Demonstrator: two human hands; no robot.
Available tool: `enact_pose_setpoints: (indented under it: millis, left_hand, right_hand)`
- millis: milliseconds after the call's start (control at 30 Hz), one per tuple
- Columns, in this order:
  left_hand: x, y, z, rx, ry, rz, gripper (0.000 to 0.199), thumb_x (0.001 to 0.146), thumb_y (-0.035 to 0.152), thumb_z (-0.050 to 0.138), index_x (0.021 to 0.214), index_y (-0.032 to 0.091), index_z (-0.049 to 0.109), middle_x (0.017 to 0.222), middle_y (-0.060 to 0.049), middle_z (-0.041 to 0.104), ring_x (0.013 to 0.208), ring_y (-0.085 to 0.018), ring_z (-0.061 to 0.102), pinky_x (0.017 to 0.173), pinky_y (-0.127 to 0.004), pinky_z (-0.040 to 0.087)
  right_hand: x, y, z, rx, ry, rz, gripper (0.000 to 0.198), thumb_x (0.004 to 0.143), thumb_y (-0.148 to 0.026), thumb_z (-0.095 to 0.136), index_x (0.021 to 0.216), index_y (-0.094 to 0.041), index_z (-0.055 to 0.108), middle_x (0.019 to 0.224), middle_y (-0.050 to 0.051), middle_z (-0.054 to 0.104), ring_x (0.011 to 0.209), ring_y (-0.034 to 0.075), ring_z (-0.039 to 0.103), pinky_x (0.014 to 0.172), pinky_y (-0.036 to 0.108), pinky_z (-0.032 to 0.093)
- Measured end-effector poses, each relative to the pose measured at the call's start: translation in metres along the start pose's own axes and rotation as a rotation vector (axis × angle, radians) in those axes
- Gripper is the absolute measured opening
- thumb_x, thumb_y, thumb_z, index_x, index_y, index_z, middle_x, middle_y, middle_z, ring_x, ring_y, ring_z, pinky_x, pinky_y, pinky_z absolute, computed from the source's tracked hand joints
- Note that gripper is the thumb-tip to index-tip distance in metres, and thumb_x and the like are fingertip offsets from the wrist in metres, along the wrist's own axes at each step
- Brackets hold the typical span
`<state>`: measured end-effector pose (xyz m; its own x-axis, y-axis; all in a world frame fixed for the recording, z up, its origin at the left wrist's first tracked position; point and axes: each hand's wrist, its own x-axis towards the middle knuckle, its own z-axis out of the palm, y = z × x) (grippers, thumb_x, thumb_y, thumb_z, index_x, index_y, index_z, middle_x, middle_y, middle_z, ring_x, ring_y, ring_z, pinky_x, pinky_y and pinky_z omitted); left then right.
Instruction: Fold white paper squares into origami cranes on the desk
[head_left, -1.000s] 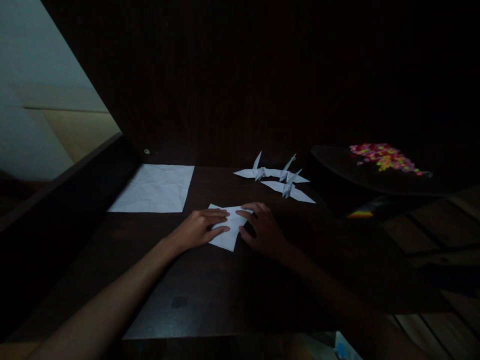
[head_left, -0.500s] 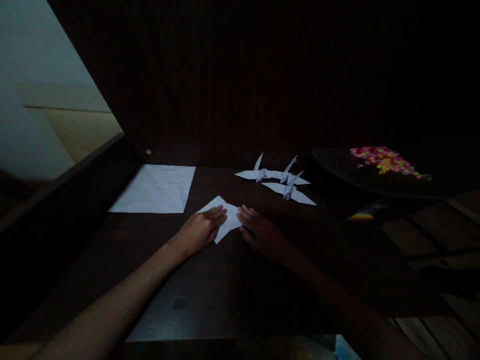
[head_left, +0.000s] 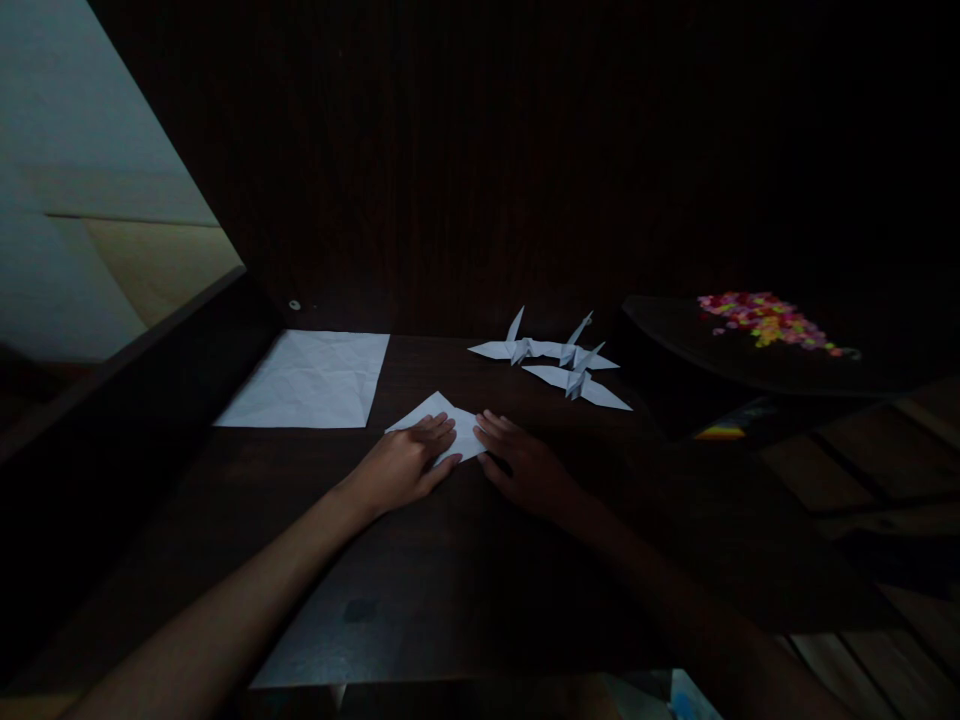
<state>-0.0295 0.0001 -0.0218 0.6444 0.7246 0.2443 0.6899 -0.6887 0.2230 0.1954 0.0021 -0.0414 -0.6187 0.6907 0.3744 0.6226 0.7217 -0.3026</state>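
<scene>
A small folded white paper (head_left: 466,434) lies on the dark wooden tabletop (head_left: 420,590) between my hands. My left hand (head_left: 409,455) rests flat over its left part, fingers stretched out and thumb along the near edge. At the paper's right corner, the fingertips of my right hand (head_left: 525,465) press down, and this hand is in shadow with its fingers extended. Part of the paper is hidden under both hands. Farther back on the right stand several folded paper cranes, the nearest crane (head_left: 577,384) with spread wings and a raised point.
A creased white paper sheet (head_left: 304,380) lies flat at the back left, beside a low dark side board (head_left: 127,370). On the right, a dark raised surface (head_left: 675,340) bears a cluster of small colourful pieces (head_left: 772,322). A dark wooden panel (head_left: 450,170) rises behind.
My left thumb has moved out across the paper's near edge, and the near corner that pointed toward me no longer shows. My right hand has stayed in place.
</scene>
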Motion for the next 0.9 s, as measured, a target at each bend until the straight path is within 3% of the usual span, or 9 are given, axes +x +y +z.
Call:
enact_pose_setpoints:
  millis: [233, 900]
  left_hand:
    - [0.0003, 0.0011, -0.0053, -0.058, -0.047, -0.031, 0.057, 0.085, 0.043, 0.052, 0.131, 0.009, 0.052, 0.137, -0.016, 0.049, 0.129, -0.027, 0.044, 0.108, -0.039, 0.038]
    - [0.0002, -0.0043, -0.0019, -0.104, 0.044, 0.014, 0.042, 0.091, 0.037, 0.048, 0.126, 0.015, 0.056, 0.132, -0.012, 0.056, 0.127, -0.023, 0.048, 0.108, -0.039, 0.039]
  right_hand:
    - [-0.0016, 0.0023, -0.0016, 0.044, 0.103, 0.022, 0.038, 0.083, -0.02, 0.054, 0.121, -0.015, 0.058, 0.128, 0.013, 0.059, 0.123, 0.025, 0.051, 0.102, 0.047, 0.044]
    - [0.0013, 0.0078, -0.005, 0.143, 0.181, 0.004, 0.027, 0.088, -0.02, 0.053, 0.114, -0.021, 0.062, 0.122, 0.011, 0.063, 0.11, 0.023, 0.057, 0.092, 0.045, 0.049]
